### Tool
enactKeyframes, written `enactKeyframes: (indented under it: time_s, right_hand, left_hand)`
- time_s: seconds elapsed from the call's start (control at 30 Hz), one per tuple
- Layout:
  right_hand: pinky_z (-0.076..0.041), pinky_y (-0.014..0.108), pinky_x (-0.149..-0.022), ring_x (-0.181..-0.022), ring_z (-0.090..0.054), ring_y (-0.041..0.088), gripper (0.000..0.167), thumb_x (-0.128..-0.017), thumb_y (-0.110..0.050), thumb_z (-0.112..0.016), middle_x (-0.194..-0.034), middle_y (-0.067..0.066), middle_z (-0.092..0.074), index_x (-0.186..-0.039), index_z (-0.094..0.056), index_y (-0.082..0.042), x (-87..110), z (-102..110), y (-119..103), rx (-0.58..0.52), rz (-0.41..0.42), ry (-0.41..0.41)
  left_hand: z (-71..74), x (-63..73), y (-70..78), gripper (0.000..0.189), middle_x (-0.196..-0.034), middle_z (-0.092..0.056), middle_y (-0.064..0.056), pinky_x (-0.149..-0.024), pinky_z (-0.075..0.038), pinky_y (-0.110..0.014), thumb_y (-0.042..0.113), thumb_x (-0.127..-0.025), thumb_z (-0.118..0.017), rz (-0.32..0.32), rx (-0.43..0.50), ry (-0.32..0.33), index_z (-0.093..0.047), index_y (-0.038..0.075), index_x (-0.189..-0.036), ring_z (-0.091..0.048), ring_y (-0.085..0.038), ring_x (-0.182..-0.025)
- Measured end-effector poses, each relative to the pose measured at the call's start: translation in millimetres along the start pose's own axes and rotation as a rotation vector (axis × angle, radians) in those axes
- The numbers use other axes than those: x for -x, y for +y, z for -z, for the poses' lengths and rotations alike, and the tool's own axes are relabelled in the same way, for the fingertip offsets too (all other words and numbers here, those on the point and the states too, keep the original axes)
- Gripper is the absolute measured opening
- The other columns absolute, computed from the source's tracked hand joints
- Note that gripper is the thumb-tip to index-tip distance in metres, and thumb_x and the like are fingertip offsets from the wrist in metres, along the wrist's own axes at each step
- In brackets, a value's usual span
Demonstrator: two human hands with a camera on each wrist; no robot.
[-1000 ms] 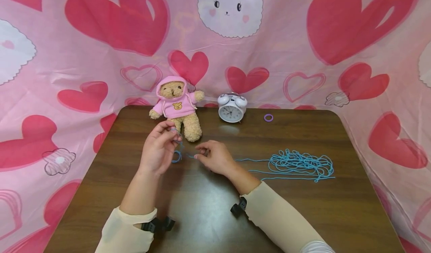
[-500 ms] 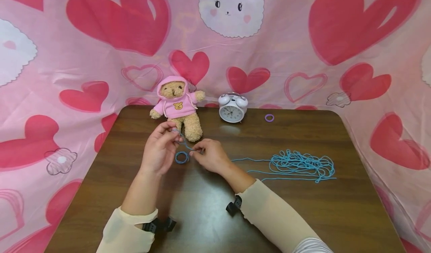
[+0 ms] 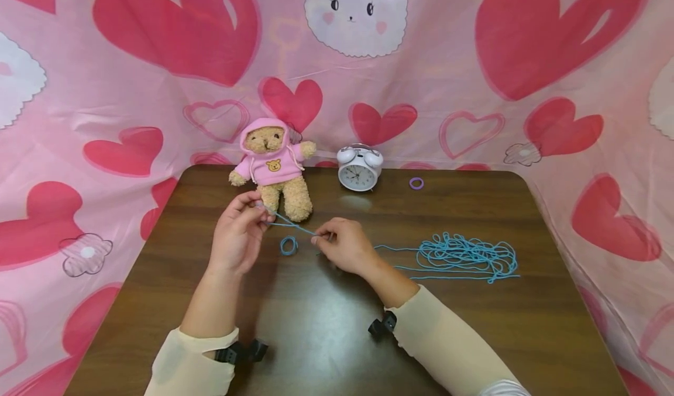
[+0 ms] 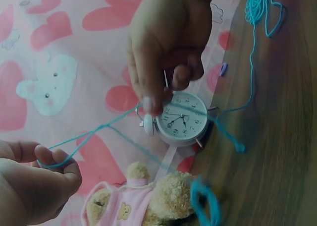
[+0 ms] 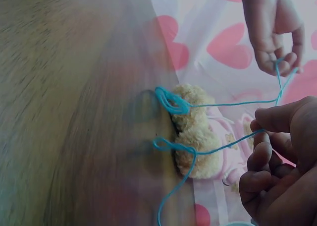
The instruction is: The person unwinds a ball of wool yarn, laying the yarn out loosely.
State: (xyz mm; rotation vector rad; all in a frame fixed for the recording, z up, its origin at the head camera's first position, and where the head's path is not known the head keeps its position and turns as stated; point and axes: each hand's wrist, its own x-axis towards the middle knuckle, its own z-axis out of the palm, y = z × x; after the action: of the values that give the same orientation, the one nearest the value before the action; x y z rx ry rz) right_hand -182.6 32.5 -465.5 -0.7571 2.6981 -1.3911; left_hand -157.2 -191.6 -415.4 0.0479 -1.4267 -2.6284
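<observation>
A loop of thin blue cord (image 3: 286,224) stretches between the two hands. My left hand (image 3: 239,232) holds the loop, its strands running round the curled fingers in the left wrist view. On the other side, my right hand (image 3: 344,245) pinches the cord between thumb and forefinger. The strands cross between the hands, plainest in the right wrist view. From that crossing a strand leads to a small wound coil (image 5: 172,101) of the same cord. Past the right hand, the cord forms a small loop (image 5: 171,145) and trails off.
A loose pile of blue cord (image 3: 466,255) lies at the right of the brown table (image 3: 326,320). Along the back are a teddy bear (image 3: 274,165) in a pink hoodie, a white alarm clock (image 3: 359,171) and a purple ring (image 3: 416,183). A heart-patterned cloth (image 3: 442,51) hangs behind.
My right hand has closed finger and thumb on the cord and moved right, drawing it straighter. The small coil has come out from beside the left hand. The left hand has stayed nearly in place.
</observation>
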Motion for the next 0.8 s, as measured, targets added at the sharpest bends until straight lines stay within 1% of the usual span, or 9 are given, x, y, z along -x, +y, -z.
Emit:
enactKeyframes:
  time_s: [0.17,0.37,0.53,0.8]
  right_hand:
    - [-0.051,0.022,-0.059,-0.062,-0.057,0.000,0.008,-0.092,-0.021,-0.077,-0.085,-0.008,-0.066,-0.094,-0.080,-0.014,7.6,9,5,0.028,0.014,0.019]
    - [-0.051,0.024,-0.060,-0.063,-0.057,0.003,0.006,-0.092,-0.020,-0.078,-0.084,-0.009,-0.067,-0.091,-0.080,-0.015,17.2,25,14,0.062,0.015,0.039]
    - [-0.051,0.025,-0.061,-0.065,-0.057,0.004,0.007,-0.092,-0.021,-0.078,-0.085,-0.008,-0.068,-0.090,-0.080,-0.015,24.0,40,26,0.102,-0.001,0.060]
    - [-0.051,0.028,-0.061,-0.067,-0.057,0.009,0.007,-0.091,-0.021,-0.079,-0.081,-0.008,-0.066,-0.092,-0.080,-0.013,35.6,67,41,0.131,-0.038,0.087]
  left_hand:
    - [5.7,-0.4,1.0,0.027,-0.093,-0.056,-0.003,-0.072,-0.051,-0.023,-0.014,-0.101,-0.045,-0.003,0.023,0.013,-0.062,0.006,-0.106,-0.056,-0.016,-0.075]
    - [12.9,-0.6,6.3,0.029,-0.093,-0.056,-0.002,-0.070,-0.050,-0.022,-0.014,-0.100,-0.045,-0.011,0.040,0.024,-0.063,0.008,-0.105,-0.055,-0.013,-0.075]
    - [17.9,-1.4,11.1,0.029,-0.094,-0.056,-0.002,-0.068,-0.050,-0.023,-0.015,-0.100,-0.045,-0.009,0.049,0.038,-0.062,0.008,-0.106,-0.055,-0.013,-0.074]
    - [23.6,-1.5,17.5,0.029,-0.094,-0.056,-0.002,-0.067,-0.052,-0.024,-0.016,-0.099,-0.046,-0.007,0.070,0.055,-0.062,0.007,-0.106,-0.057,-0.013,-0.072]
